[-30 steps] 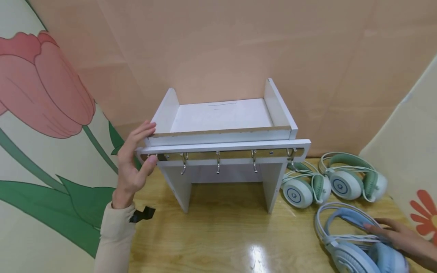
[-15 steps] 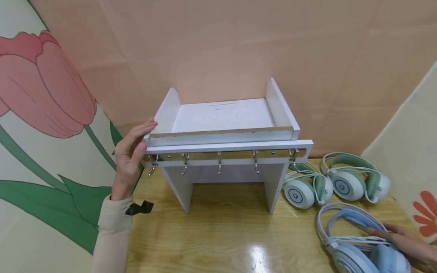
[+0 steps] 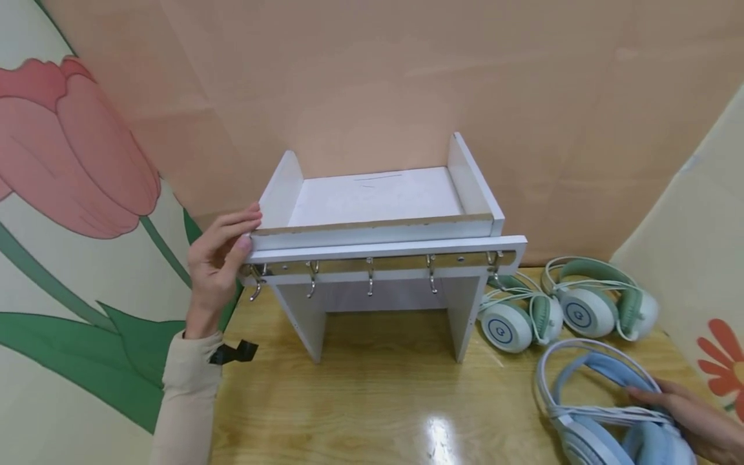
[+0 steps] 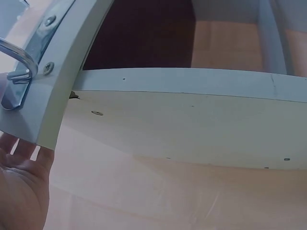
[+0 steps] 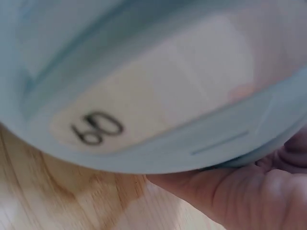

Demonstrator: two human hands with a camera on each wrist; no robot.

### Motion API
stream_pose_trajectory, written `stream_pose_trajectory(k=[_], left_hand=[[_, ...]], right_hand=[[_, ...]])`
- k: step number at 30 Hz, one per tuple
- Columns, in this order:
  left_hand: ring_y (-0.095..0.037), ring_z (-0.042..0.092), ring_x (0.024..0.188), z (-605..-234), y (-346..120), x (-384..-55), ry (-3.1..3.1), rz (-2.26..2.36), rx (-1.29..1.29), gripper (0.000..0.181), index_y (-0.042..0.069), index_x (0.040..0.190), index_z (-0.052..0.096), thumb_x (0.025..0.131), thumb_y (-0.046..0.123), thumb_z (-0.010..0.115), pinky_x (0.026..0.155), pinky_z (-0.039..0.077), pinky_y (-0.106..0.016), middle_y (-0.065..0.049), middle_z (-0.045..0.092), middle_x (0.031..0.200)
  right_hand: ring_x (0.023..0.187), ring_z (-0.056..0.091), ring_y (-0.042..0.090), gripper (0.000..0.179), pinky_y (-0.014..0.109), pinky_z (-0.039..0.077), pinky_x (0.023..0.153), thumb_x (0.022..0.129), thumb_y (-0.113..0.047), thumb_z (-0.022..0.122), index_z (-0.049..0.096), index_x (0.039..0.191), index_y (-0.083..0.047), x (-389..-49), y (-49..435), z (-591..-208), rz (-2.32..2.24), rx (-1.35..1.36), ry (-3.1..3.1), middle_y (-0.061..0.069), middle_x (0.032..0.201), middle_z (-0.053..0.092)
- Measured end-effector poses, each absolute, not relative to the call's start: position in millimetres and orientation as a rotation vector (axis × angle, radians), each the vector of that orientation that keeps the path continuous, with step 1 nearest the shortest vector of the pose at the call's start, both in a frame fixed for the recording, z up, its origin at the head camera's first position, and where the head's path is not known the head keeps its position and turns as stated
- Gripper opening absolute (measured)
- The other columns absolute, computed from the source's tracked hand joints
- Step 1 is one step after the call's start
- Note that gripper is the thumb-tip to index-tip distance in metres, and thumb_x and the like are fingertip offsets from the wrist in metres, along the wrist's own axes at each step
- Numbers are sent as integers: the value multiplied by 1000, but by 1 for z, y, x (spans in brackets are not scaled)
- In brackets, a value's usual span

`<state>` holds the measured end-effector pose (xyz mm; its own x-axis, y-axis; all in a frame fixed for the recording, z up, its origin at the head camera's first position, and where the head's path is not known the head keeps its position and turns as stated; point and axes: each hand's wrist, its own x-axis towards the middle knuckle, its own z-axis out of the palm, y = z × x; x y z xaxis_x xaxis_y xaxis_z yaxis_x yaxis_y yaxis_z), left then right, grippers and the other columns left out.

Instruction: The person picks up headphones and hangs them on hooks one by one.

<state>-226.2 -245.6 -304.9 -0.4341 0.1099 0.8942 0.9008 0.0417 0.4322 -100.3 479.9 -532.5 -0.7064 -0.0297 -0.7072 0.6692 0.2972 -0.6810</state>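
A white wooden rack (image 3: 378, 245) has a rail with several metal hooks (image 3: 370, 276) along its front. My left hand (image 3: 215, 268) grips the rack's left end, fingers over the side panel and thumb on the front corner. Its fingers show behind the rail's end in the left wrist view, below a hook (image 4: 19, 62). At the lower right, my right hand (image 3: 677, 410) holds blue and white headphones (image 3: 593, 442), with their bundled cord across the middle. The right wrist view has the pale blue headphone shell (image 5: 158, 105) close up, dark characters printed on it, my thumb beneath.
Two pairs of green and white headphones (image 3: 504, 327) (image 3: 581, 315) lie beside the rack's right leg. The wooden table (image 3: 349, 400) meets an orange backdrop (image 3: 372, 77) behind, with painted walls at left and right.
My left thumb has moved up off the leftmost hook to the rack's corner, uncovering that hook. My right hand has tipped the blue headphones slightly more upright.
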Motion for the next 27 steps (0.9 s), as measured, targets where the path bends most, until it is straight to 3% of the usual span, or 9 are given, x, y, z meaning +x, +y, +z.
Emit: stream_pose_trajectory(k=[3,7,12,19,27], left_hand=[[-31,66,135,-306,-246,-226,-1639,-1473,-1030,24,-18,115,70,97,-9,58,120,51,-37,-16,76,127],[-31,65,136,-306,-246,-224,-1653,-1487,-1023,25,-18,117,69,97,-9,57,122,49,-39,-15,76,128],[-32,65,136,-306,-246,-225,-1652,-1503,-1023,25,-19,117,68,98,-8,58,122,48,-40,-15,76,127],[-33,66,134,-307,-247,-226,-1627,-1523,-1056,21,-20,113,69,98,-9,59,122,49,-41,-15,77,123],[-31,67,132,-306,-248,-225,-1646,-1467,-1010,22,-20,115,67,98,-8,61,119,52,-38,-18,75,127]], right_hand=[[91,60,23,37,36,54,81,116,-22,38,53,126,9,-99,478,-531,-1504,516,1935,4,92,55],[89,59,20,36,32,54,78,117,-24,37,65,116,-1,-95,476,-530,-1569,482,1906,1,92,58],[89,60,17,35,32,56,79,116,-23,41,68,120,-2,-96,476,-532,-1645,505,1866,-1,97,66],[72,49,14,36,28,44,69,118,-22,34,68,114,-14,-94,475,-525,-1701,313,1816,-4,80,50],[73,50,12,38,28,47,75,119,-23,27,62,103,-19,-95,472,-509,-1809,167,1588,-6,79,49]])
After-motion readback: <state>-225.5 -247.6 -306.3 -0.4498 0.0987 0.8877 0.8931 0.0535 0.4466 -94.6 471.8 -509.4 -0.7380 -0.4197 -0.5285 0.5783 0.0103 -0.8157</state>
